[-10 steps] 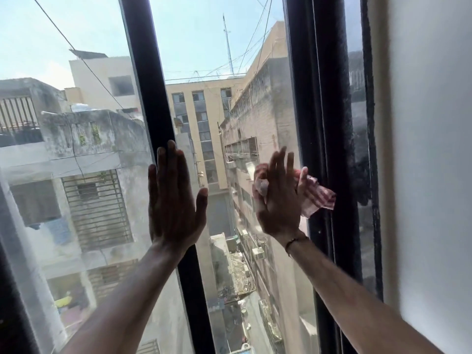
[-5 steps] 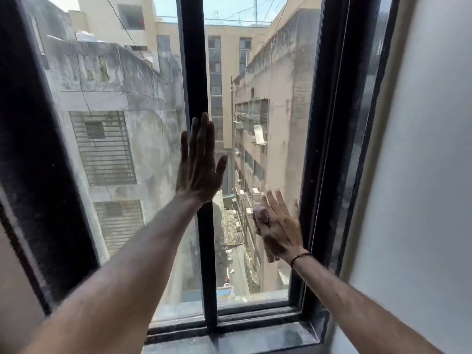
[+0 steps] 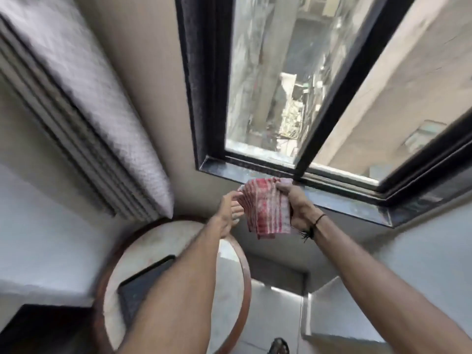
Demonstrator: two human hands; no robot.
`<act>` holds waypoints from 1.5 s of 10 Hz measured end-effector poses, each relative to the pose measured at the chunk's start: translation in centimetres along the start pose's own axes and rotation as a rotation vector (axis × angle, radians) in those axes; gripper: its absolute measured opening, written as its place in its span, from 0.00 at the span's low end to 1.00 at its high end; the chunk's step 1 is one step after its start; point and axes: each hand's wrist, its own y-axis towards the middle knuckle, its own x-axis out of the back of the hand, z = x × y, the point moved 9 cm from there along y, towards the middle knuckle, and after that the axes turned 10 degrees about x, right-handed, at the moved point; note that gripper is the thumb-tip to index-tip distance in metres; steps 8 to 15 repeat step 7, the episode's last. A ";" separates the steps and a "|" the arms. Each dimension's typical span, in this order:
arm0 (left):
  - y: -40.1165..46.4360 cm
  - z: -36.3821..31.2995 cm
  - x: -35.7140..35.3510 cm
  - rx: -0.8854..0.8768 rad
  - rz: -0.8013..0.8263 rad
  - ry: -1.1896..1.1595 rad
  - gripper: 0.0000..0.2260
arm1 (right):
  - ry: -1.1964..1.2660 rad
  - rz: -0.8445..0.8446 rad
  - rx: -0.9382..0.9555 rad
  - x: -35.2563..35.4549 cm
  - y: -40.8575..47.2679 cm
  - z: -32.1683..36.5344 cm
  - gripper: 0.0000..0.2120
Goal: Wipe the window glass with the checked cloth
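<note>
The red-and-white checked cloth (image 3: 267,208) hangs bunched in front of me, below the window sill. My right hand (image 3: 297,204) grips its right side and my left hand (image 3: 229,212) pinches its left edge. The window glass (image 3: 270,72) sits above in a black frame (image 3: 204,80), with a black centre bar splitting two panes. Neither hand touches the glass. The view is blurred by motion.
A dark sill (image 3: 332,200) runs under the window. A round table with a wooden rim (image 3: 245,277) stands below my left arm, holding a dark flat object (image 3: 143,284). A pale slatted unit (image 3: 84,98) slants along the left wall. A sandalled foot (image 3: 279,346) shows on the floor.
Both hands have left the glass and dropped below the sill. My left hand has taken hold of the cloth's edge. The view has tipped sharply downward.
</note>
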 end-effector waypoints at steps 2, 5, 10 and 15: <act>2.8 13.3 17.5 0.192 -0.184 -0.174 0.14 | -0.342 -0.040 -0.172 -7.4 3.0 -18.4 0.11; 7.1 29.8 38.8 0.284 -0.683 -0.060 0.18 | -0.575 0.151 -0.239 -18.2 8.1 -43.7 0.14; 7.6 32.3 41.2 0.305 -0.767 0.019 0.30 | -0.783 0.092 -0.149 -18.4 10.1 -45.6 0.18; 7.6 32.3 41.2 0.305 -0.767 0.019 0.30 | -0.783 0.092 -0.149 -18.4 10.1 -45.6 0.18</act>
